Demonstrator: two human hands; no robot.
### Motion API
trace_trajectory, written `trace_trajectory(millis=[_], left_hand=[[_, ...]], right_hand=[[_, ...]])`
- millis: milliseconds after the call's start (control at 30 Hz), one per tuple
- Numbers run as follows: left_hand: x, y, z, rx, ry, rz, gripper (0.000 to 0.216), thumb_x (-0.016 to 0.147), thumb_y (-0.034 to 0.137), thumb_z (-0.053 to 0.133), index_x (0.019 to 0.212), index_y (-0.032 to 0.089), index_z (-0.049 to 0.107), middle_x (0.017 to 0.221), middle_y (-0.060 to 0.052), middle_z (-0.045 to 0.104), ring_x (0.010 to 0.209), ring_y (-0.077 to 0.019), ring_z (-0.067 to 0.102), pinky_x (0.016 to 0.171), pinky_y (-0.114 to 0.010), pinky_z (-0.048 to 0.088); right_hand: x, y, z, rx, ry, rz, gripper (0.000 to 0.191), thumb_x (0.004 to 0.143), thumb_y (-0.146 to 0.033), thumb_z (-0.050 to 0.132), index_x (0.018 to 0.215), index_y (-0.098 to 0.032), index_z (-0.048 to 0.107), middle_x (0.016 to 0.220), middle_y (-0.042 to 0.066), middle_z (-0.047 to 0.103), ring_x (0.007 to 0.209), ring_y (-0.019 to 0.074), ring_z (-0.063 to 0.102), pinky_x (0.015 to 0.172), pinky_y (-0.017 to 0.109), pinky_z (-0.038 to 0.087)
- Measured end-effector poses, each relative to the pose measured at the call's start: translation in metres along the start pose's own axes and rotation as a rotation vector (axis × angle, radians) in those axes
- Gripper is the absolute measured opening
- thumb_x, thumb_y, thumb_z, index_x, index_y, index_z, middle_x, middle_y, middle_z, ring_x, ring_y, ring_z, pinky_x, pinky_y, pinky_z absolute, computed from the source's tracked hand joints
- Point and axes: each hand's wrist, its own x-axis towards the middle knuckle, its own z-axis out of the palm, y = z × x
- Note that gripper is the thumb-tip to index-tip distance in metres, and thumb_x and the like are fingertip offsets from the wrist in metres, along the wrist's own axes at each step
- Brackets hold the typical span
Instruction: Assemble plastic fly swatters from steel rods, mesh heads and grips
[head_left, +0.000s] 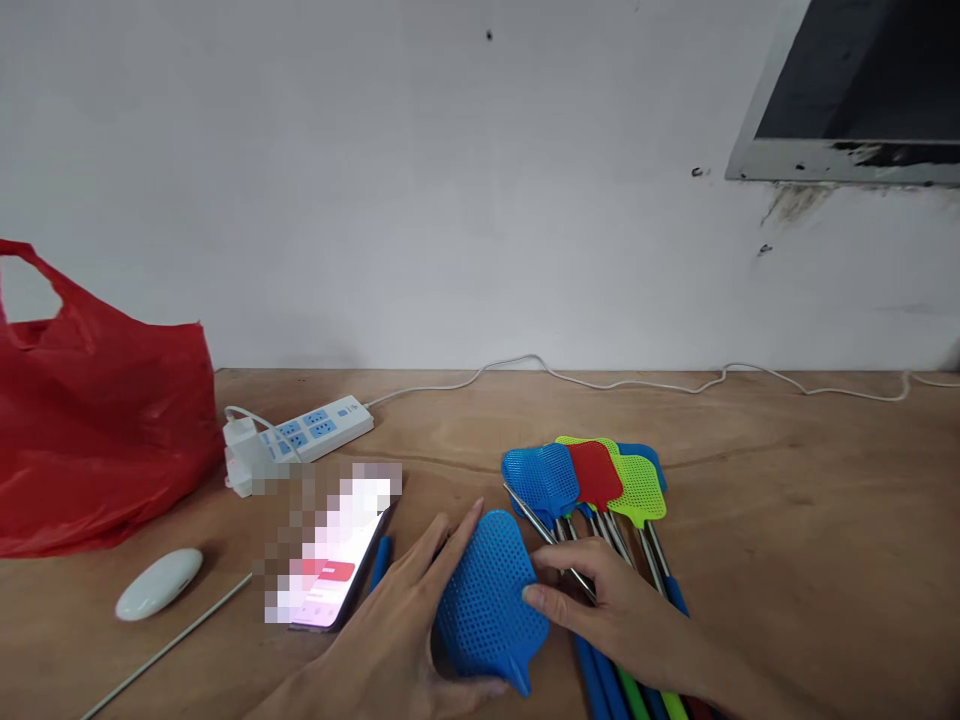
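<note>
A blue fly swatter head [487, 600] with a perforated face is held in my left hand [397, 620], fingers along its left edge and thumb at its lower end. The short socket at its bottom points toward me, with no rod in it. My right hand [600, 605] grips a thin metal rod [534, 518], which slants up to the left; its thumb touches the head's right edge. Behind and under that hand lie several fly swatters with blue, red [598, 474] and yellow-green [639, 490] heads. Part of a blue tube [381, 562] shows beside my left hand.
Left of my hands lies a lit phone [352, 550], partly blurred. Farther left are a white oval object [159, 584], a white cable [169, 645] and a red plastic bag [112, 430]. A power strip [330, 424] sits near the wall, its cord running right.
</note>
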Motion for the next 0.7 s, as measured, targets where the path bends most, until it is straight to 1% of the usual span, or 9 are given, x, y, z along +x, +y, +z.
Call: trace_trajectory(millis=[100, 167, 200, 267, 333, 400, 500, 600, 700], left_hand=[[0.003, -0.001, -0.003, -0.006, 0.068, 0.042, 0.129, 0.071, 0.067, 0.079, 0.159, 0.038, -0.012, 0.159, -0.015, 0.034, 0.139, -0.0437, 0.043, 0.100, -0.058, 0.051], [0.005, -0.005, -0.009, 0.074, 0.204, 0.023, 0.103, 0.087, 0.065, 0.064, 0.161, 0.031, 0.002, 0.152, -0.016, 0.044, 0.133, -0.0392, 0.051, 0.100, -0.054, 0.052], [0.007, -0.008, -0.012, 0.135, 0.265, 0.003, 0.084, 0.095, 0.060, 0.055, 0.160, 0.026, 0.013, 0.145, -0.017, 0.053, 0.126, -0.0370, 0.057, 0.096, -0.052, 0.053], [0.009, -0.011, -0.017, 0.288, 0.312, -0.055, 0.052, 0.102, 0.050, 0.042, 0.143, 0.018, 0.044, 0.117, -0.015, 0.070, 0.101, -0.0338, 0.069, 0.081, -0.047, 0.057], [0.010, -0.012, -0.021, 0.449, 0.235, -0.141, 0.038, 0.102, 0.045, 0.039, 0.108, 0.017, 0.063, 0.084, -0.010, 0.074, 0.072, -0.0311, 0.071, 0.063, -0.041, 0.054], [0.010, -0.010, -0.022, 0.577, 0.097, -0.231, 0.035, 0.102, 0.039, 0.038, 0.085, 0.020, 0.062, 0.068, -0.006, 0.070, 0.060, -0.0306, 0.069, 0.054, -0.037, 0.048], [0.010, -0.004, -0.021, 0.627, -0.041, -0.280, 0.034, 0.102, 0.034, 0.038, 0.079, 0.021, 0.059, 0.067, -0.006, 0.069, 0.060, -0.0312, 0.070, 0.051, -0.034, 0.043], [0.009, -0.002, -0.018, 0.593, -0.055, -0.265, 0.032, 0.102, 0.033, 0.039, 0.080, 0.021, 0.058, 0.072, -0.006, 0.068, 0.066, -0.0306, 0.070, 0.054, -0.035, 0.044], [0.007, -0.005, -0.015, 0.535, -0.010, -0.201, 0.029, 0.102, 0.031, 0.037, 0.083, 0.021, 0.058, 0.080, -0.007, 0.067, 0.074, -0.0303, 0.069, 0.058, -0.038, 0.048]], right_hand=[[0.005, 0.006, 0.001, 0.155, 0.129, 0.091, 0.027, 0.085, -0.045, 0.063, 0.072, -0.021, 0.066, 0.068, -0.001, 0.055, 0.068, 0.0177, 0.052, 0.064, 0.028, 0.042], [0.008, 0.011, -0.003, 0.256, 0.254, 0.145, 0.027, 0.080, -0.047, 0.067, 0.073, -0.021, 0.063, 0.068, -0.002, 0.053, 0.067, 0.0167, 0.051, 0.064, 0.028, 0.041], [0.010, 0.014, -0.006, 0.292, 0.296, 0.165, 0.030, 0.080, -0.048, 0.068, 0.071, -0.021, 0.060, 0.066, -0.003, 0.051, 0.064, 0.0159, 0.049, 0.062, 0.028, 0.040], [0.014, 0.018, -0.012, 0.324, 0.333, 0.179, 0.037, 0.081, -0.051, 0.066, 0.064, -0.021, 0.053, 0.059, -0.005, 0.046, 0.059, 0.0140, 0.043, 0.059, 0.028, 0.036], [0.016, 0.020, -0.016, 0.341, 0.342, 0.184, 0.042, 0.083, -0.053, 0.065, 0.059, -0.022, 0.048, 0.055, -0.006, 0.044, 0.055, 0.0127, 0.038, 0.057, 0.028, 0.033], [0.017, 0.021, -0.018, 0.373, 0.361, 0.194, 0.045, 0.082, -0.054, 0.066, 0.057, -0.022, 0.048, 0.054, -0.006, 0.044, 0.053, 0.0115, 0.034, 0.055, 0.027, 0.030], [0.017, 0.022, -0.016, 0.410, 0.402, 0.190, 0.045, 0.081, -0.054, 0.068, 0.058, -0.021, 0.049, 0.054, -0.006, 0.045, 0.052, 0.0107, 0.032, 0.052, 0.027, 0.026], [0.017, 0.023, -0.015, 0.438, 0.419, 0.180, 0.046, 0.081, -0.055, 0.070, 0.058, -0.021, 0.049, 0.054, -0.006, 0.046, 0.052, 0.0107, 0.034, 0.051, 0.026, 0.025], [0.017, 0.023, -0.015, 0.488, 0.427, 0.190, 0.045, 0.079, -0.054, 0.073, 0.059, -0.021, 0.049, 0.055, -0.006, 0.046, 0.052, 0.0106, 0.036, 0.049, 0.025, 0.024]])
